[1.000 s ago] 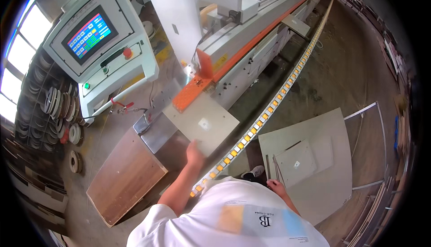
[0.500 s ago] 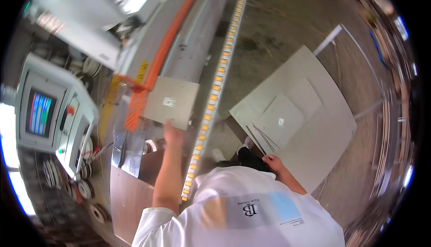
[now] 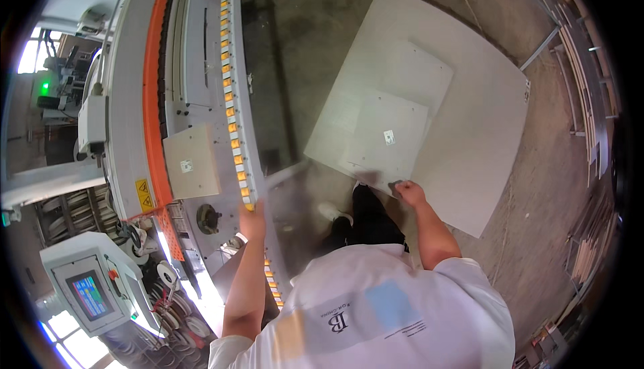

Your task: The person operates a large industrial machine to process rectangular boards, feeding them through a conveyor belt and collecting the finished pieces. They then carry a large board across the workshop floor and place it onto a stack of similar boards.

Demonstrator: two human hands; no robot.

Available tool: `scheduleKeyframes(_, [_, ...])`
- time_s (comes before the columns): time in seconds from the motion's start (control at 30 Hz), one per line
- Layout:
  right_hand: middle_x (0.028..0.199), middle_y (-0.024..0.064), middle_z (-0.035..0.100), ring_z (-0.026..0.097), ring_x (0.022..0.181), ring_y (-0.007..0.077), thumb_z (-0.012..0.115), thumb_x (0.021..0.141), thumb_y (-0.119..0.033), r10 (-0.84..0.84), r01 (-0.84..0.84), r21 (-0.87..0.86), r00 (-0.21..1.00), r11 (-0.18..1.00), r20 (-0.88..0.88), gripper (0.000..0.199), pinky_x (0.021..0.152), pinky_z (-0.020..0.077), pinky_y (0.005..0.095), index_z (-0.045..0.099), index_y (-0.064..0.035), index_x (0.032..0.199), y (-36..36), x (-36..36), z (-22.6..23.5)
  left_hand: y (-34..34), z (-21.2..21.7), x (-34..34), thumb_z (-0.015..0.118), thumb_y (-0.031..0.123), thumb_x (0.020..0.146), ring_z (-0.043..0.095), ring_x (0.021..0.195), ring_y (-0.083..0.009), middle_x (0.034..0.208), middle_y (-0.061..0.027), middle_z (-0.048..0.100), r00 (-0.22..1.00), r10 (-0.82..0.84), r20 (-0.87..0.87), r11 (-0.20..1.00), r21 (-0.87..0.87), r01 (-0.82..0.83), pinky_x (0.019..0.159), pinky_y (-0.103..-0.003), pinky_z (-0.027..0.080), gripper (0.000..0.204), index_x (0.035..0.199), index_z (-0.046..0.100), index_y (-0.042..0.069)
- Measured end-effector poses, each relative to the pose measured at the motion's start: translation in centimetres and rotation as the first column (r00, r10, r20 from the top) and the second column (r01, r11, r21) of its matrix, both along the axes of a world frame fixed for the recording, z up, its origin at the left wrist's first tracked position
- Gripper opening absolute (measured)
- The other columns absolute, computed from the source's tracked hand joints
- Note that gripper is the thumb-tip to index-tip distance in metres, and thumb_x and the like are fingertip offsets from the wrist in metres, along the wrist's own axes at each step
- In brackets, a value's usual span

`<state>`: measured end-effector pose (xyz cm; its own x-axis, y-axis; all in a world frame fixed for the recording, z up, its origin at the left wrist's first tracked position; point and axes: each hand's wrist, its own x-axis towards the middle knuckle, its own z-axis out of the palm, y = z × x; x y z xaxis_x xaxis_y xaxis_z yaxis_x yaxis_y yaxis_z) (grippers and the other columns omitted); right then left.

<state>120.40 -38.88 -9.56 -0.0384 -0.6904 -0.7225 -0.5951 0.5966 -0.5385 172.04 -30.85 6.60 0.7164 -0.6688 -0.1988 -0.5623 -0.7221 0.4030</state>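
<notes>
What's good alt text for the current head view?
Left hand at a yellow-and-white roller strip along a long machine; right hand by the near edge of a large pale board bearing smaller panels. A panel with a white label lies beside the machine's orange rail.

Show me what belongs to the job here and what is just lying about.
Seemingly in use:
left hand, at the yellow-and-white roller rail
right hand, by the stacked panels
pale panel beside the orange strip

Seemingly just lying about:
reels, lower left
boards, far right
</notes>
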Motion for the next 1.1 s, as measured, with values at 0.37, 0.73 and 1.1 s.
scheduleKeyframes(0.37, [0.131, 0.0218, 0.067, 0.065, 0.122, 0.0384, 0.076, 0.08, -0.063, -0.074, 0.085, 0.005, 0.893, 0.996, -0.444, 0.085, 0.103, 0.0509, 0.0456, 0.06, 0.0013, 0.133, -11.3, -5.0, -12.5, -1.5, 1.7, -1.9, 0.072, 0.034, 0.092, 0.065, 0.108, -0.0456, 0.116, -0.0267, 0.068, 0.992, 0.125, -0.009, 0.982, 0.145, -0.123, 0.094, -0.049, 0.049, 0.06, 0.135, 0.052, -0.003])
scheduleKeyframes(0.73, [0.113, 0.0228, 0.073, 0.07, 0.107, 0.0355, 0.089, 0.067, -0.065, -0.256, 0.289, 0.036, 0.893, 0.957, -0.371, 0.093, 0.089, 0.0548, 0.0426, 0.063, 0.0081, 0.118, -13.2, -6.3, -18.9, -2.5, 1.3, -3.1, 0.072, 0.029, 0.093, 0.066, 0.107, -0.0429, 0.115, -0.025, 0.069, 0.989, 0.148, 0.011, 0.989, 0.026, -0.148, 0.094, -0.047, 0.049, 0.055, 0.132, 0.053, -0.005])
scheduleKeyframes(1.1, [0.097, 0.0055, 0.073, 0.067, 0.081, 0.017, 0.085, 0.081, -0.05, -0.412, 0.416, 0.281, 0.908, 0.865, -0.076, 0.067, 0.067, 0.056, 0.0375, 0.066, -0.0018, 0.124, -7.8, -7.4, -11.7, -2.0, 1.4, -2.3, 0.073, 0.032, 0.092, 0.065, 0.102, -0.0456, 0.105, -0.024, 0.069, 0.988, 0.111, 0.11, 0.981, 0.146, -0.127, 0.09, -0.05, 0.05, 0.052, 0.127, 0.055, -0.002])
